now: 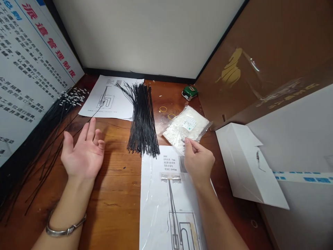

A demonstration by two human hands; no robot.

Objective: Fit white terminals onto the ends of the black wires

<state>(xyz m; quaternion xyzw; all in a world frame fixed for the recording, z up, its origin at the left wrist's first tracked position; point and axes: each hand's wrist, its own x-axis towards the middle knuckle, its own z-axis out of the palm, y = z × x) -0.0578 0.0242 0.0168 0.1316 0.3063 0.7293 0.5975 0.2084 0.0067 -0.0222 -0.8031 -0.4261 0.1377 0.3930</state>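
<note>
My left hand (84,152) is held palm up over the left of the table, fingers apart. A thin black wire passes by its fingertips; whether it touches them I cannot tell. My right hand (199,158) is closed in a pinch at the near edge of a clear plastic bag (186,126) full of small white pieces. What lies between thumb and finger is too small or hidden to make out. Between my hands lies a bundle of black wires (143,119). Under my right wrist is a plastic-covered drawing sheet (153,201) with a small strip attached.
Another printed drawing (91,100) lies at the back left. More black wires with white ends (70,99) lie along the left panel. A green tape measure (189,92) sits at the back right. A brown box (260,45) and a white folded card (247,163) line the right side.
</note>
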